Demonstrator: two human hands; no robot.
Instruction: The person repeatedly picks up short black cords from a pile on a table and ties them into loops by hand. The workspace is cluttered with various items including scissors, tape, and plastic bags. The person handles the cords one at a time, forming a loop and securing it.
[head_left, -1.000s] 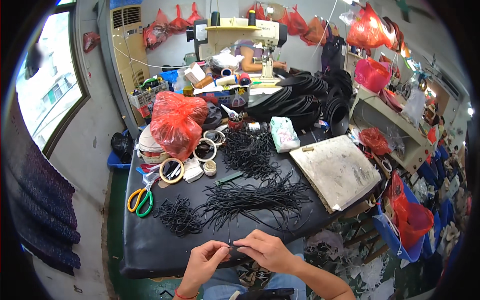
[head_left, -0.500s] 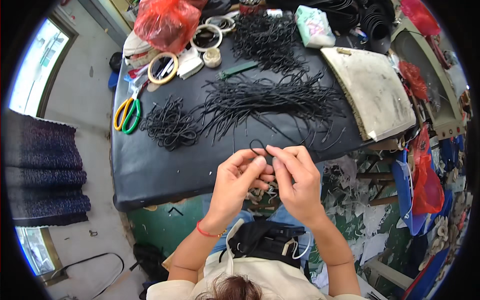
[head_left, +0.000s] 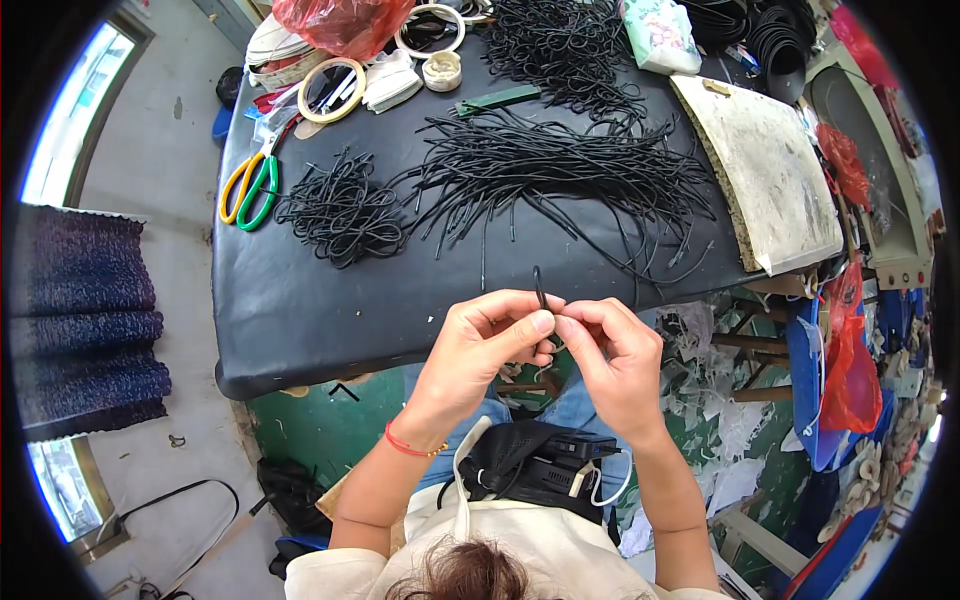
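Observation:
Near the front edge of the black-topped table (head_left: 400, 310), a short black cord (head_left: 539, 283) is pinched between my two hands. My left hand (head_left: 500, 328) grips it between thumb and forefinger, and a narrow bend of cord stands up above the fingertips. Touching it from the other side, my right hand (head_left: 608, 345) pinches the cord too. Most of the cord is hidden by the fingers. Beyond the hands lies a wide bundle of straight black cords (head_left: 560, 175). To its left sits a smaller heap of looped black cords (head_left: 340, 212).
Scissors (head_left: 252, 190) with yellow and green handles lie at the table's left. Tape rings (head_left: 332, 90), a green strip (head_left: 497, 100) and a tangled cord pile (head_left: 555, 50) are farther back. A worn pale board (head_left: 765, 175) leans at the right. Scraps litter the floor (head_left: 700, 430).
The open loop of cord above my fingers has become a narrow upright bend. My fingertips have come closer together. The table's things sit slightly higher in view.

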